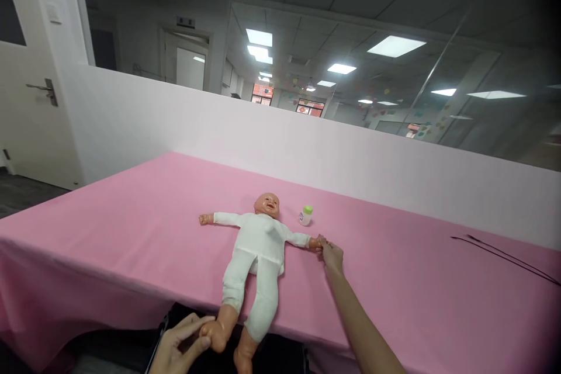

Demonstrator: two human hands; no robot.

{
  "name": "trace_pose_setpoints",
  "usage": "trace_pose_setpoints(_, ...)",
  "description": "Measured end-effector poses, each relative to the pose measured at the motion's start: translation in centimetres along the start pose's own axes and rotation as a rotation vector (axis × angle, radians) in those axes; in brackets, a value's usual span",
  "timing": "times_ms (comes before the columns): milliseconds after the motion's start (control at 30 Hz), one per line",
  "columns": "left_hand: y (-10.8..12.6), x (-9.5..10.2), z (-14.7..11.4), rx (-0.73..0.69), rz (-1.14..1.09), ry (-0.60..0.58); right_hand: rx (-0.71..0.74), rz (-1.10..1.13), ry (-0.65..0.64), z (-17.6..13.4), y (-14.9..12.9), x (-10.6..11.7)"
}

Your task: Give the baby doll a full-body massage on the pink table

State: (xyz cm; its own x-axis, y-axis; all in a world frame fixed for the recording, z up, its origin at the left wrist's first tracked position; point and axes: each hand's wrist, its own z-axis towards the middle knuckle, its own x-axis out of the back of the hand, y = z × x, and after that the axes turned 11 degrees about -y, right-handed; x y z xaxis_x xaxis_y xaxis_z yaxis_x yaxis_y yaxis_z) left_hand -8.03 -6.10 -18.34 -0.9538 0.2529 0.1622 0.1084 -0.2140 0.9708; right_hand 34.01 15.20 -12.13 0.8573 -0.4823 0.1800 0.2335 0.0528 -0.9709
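Observation:
A baby doll with a white cloth body lies on its back on a pink-covered table, its arms spread wide. Its head points to the far side, and its feet hang over the near edge. My left hand is closed around the doll's foot on the left, thumb and fingers on either side. At the right, my right hand pinches the doll's hand at the end of its outstretched arm. Just beyond that arm stands a small clear bottle with a green lid.
The pink tablecloth drapes over the table's front edge. Thin black cables lie at the far right. Behind the table rises a low white wall with glass above it. A door is at the left.

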Motion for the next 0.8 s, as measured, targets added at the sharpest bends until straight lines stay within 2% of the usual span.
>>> trace_pose_setpoints(67,1.7,0.3,1.2,-0.015,-0.012,0.027,0.048,0.060,0.008,-0.5,-2.6,-0.5)
trace_pose_setpoints(133,4.1,0.5,3.8,-0.057,-0.037,0.081,0.142,0.099,-0.040,-1.5,-5.8,-1.3)
trace_pose_setpoints(233,6.9,0.1,9.7,-0.134,-0.132,0.126,0.273,-0.005,-0.239,-4.4,-8.8,-3.9)
trace_pose_setpoints(333,7.5,-1.1,15.9,-0.167,-0.194,0.146,0.441,-0.211,-0.479,-8.1,-8.5,-6.9)
trace_pose_setpoints(433,7.0,-2.1,19.3,-0.154,-0.256,0.184,0.540,-0.363,-0.531,-9.9,-7.4,-8.4)
trace_pose_setpoints(500,6.7,-2.0,18.9,-0.144,-0.262,0.193,0.490,-0.334,-0.523,-9.3,-7.4,-7.9)
trace_pose_setpoints(567,6.5,-1.4,16.5,-0.155,-0.224,0.176,0.378,-0.220,-0.487,-7.3,-7.9,-6.2)
trace_pose_setpoints(700,5.2,0.1,8.3,-0.149,-0.052,0.174,0.190,0.028,-0.214,-2.3,-7.6,-1.9)
trace_pose_setpoints(800,2.6,-0.7,2.6,-0.126,0.004,0.150,0.032,0.114,-0.031,-0.4,-4.4,-0.2)
